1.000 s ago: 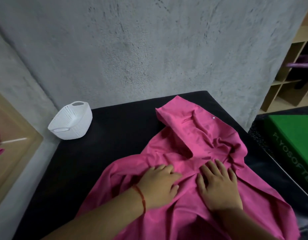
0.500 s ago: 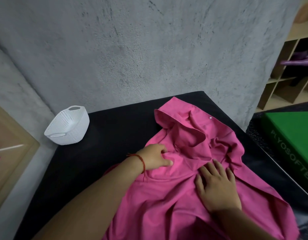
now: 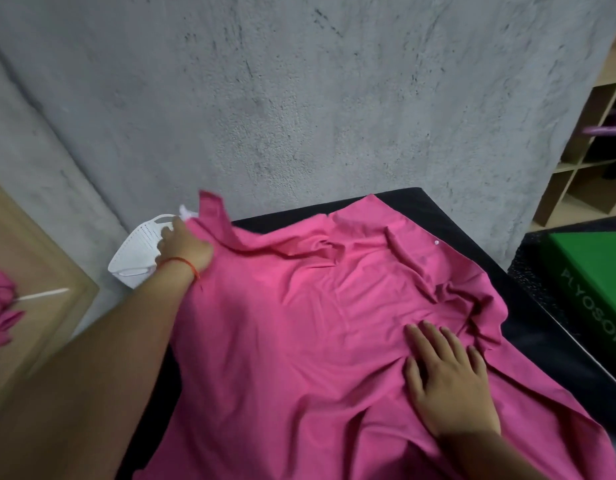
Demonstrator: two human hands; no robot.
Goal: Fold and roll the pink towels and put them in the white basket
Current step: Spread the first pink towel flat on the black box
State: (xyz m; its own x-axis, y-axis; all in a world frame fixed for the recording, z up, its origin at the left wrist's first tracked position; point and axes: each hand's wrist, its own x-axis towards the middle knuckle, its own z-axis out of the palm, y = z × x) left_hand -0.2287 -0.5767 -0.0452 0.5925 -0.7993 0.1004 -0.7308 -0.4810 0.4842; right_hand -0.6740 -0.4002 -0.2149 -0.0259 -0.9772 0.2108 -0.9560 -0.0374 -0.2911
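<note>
A large pink towel point(image 3: 299, 323) lies spread and wrinkled over the black table point(image 3: 548, 344). My left hand point(image 3: 185, 247) grips the towel's far left corner, pulled out to the left and lifted in front of the white basket point(image 3: 137, 247). The basket stands at the table's far left corner, partly hidden by my hand and the cloth. My right hand point(image 3: 448, 375) rests flat, fingers spread, on the towel's near right part, pressing it down.
A grey concrete wall rises right behind the table. More pink cloth point(image 3: 0, 313) lies at the left edge on a wooden surface point(image 3: 40, 271). A green box point(image 3: 597, 285) sits to the right, with wooden shelves point(image 3: 590, 157) behind it.
My left hand has taken a fold of the towel from the middle and pulled it out to the far left, spreading the cloth. My right hand stays pressed in place.
</note>
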